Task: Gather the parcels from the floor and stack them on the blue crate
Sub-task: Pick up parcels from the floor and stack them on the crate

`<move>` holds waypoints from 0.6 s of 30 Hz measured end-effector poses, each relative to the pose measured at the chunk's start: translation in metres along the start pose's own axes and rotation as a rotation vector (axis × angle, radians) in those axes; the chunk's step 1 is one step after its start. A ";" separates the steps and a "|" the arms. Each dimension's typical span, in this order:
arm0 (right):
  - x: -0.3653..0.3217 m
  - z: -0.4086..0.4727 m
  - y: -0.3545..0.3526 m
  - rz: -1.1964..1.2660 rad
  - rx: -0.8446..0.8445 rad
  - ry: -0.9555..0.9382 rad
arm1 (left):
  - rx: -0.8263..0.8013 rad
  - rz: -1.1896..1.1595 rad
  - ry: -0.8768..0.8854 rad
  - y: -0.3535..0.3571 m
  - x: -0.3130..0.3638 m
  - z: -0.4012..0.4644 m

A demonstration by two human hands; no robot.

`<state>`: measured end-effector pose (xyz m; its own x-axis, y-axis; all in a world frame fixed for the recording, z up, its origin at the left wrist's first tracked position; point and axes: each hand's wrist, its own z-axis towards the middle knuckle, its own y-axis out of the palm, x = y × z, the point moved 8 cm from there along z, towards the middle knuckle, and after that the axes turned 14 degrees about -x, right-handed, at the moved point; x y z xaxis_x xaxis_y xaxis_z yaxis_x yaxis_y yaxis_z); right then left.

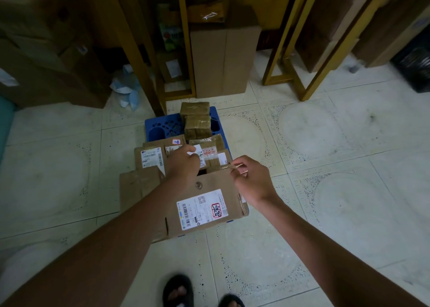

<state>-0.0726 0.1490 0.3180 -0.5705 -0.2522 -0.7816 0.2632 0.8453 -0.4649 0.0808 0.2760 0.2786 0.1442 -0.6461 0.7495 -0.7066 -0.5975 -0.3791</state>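
A blue crate (158,126) stands on the pale tiled floor (337,167), its far left part bare and the rest covered with cardboard parcels. Nearest the camera lies a large flat parcel (202,204) carrying a white shipping label (202,209) with a barcode, small print too fine to read, and a red-framed stamp of handwritten characters. To its left sits a plain brown box (137,185), and beyond that a parcel with a white barcode label (151,158); its text is illegible. Farther back another parcel bears a small sticker with red writing (176,141), and two tape-wrapped brown bundles (196,120) lie at the far end of the crate. The left hand (183,165) reaches over the middle parcels with fingers curled downward, pinching a small white labelled packet (197,153). The right hand (253,181) hovers at the far right corner of the large parcel, thumb and forefinger pinching a thin strip (229,166), probably tape, at the box edge. A tall cardboard carton (223,60) stands behind the crate between yellow shelf frames (302,39). Black sandals (178,290) show at the bottom edge.
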 end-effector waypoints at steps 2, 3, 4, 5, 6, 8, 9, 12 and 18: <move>0.000 0.008 -0.002 -0.022 -0.008 0.000 | -0.022 -0.044 -0.023 0.006 -0.004 0.007; 0.000 0.013 -0.003 -0.026 -0.012 0.004 | -0.036 -0.059 -0.026 0.008 -0.005 0.011; 0.001 0.017 -0.004 -0.027 -0.017 0.010 | -0.046 -0.072 -0.031 0.009 -0.005 0.016; 0.000 0.024 -0.004 -0.029 -0.023 0.018 | -0.050 -0.090 -0.038 0.008 -0.006 0.022; -0.001 0.031 -0.003 -0.033 -0.030 0.029 | -0.053 -0.112 -0.047 0.006 -0.008 0.028; -0.004 0.050 -0.001 -0.052 -0.047 0.050 | -0.046 -0.144 -0.065 0.002 -0.010 0.041; -0.005 0.058 0.000 -0.068 -0.052 0.056 | -0.049 -0.164 -0.083 0.001 -0.012 0.046; -0.019 0.094 0.002 -0.136 -0.067 0.051 | -0.048 -0.282 -0.109 -0.005 -0.021 0.066; -0.031 0.168 0.021 -0.235 -0.149 0.058 | -0.021 -0.398 -0.207 -0.015 -0.043 0.098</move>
<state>0.0813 0.0954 0.2626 -0.6468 -0.4257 -0.6328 0.0037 0.8280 -0.5607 0.1533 0.2664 0.1987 0.5414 -0.4507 0.7097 -0.5817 -0.8103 -0.0708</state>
